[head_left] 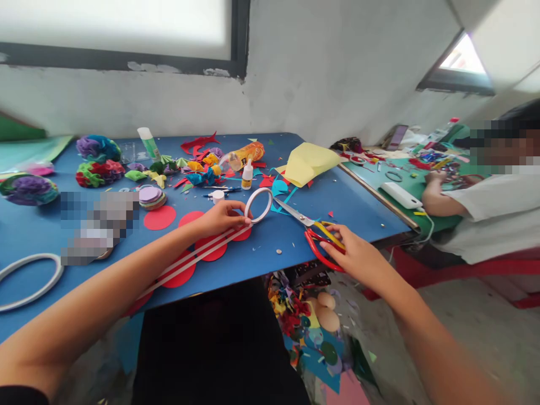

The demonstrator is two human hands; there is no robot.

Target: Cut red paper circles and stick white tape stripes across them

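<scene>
My left hand [223,218] pinches a thin roll of white tape [270,203] between thumb and fingers, above the blue table. From beside the roll, pale narrow strips [182,265] run slantwise over a row of red paper circles [181,277] near the table's front edge. My right hand [356,253] is closed round the red and yellow handles of a pair of scissors [301,217]. Their blades point left, with the tips close to the tape roll's right side; whether they touch it I cannot tell.
Behind the hands lie a small glue bottle [247,175], yellow paper [311,164], an orange-labelled bottle [248,154], paper scraps and a glue stick [148,143]. Paper flowers [29,189] and a larger white ring [59,270] are at left. A person [498,208] works at a green table.
</scene>
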